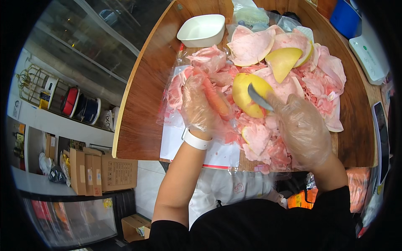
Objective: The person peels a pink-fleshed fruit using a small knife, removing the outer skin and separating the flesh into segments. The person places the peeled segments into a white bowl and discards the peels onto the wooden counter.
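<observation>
My left hand (196,106), in a clear plastic glove, grips a peeled pink pomelo segment (213,95) over the left part of the peel heap. In my gloved right hand (303,131) is a small knife with a curved grey blade (258,98); its handle is hidden in my fist. The blade passes above a piece of yellow pomelo rind (246,86). Pink membrane scraps (216,59) lie beyond my left hand. Thick rind pieces (251,45) with pale pink pith are heaped at the back, one showing its yellow skin (284,61).
A white plastic bowl (202,31) stands at the back left of the wooden tabletop, inside a raised wooden side panel (147,91). A white paper sheet (188,152) and clear plastic lie under the scraps. On the right edge are a white device (369,58) and a phone (380,138).
</observation>
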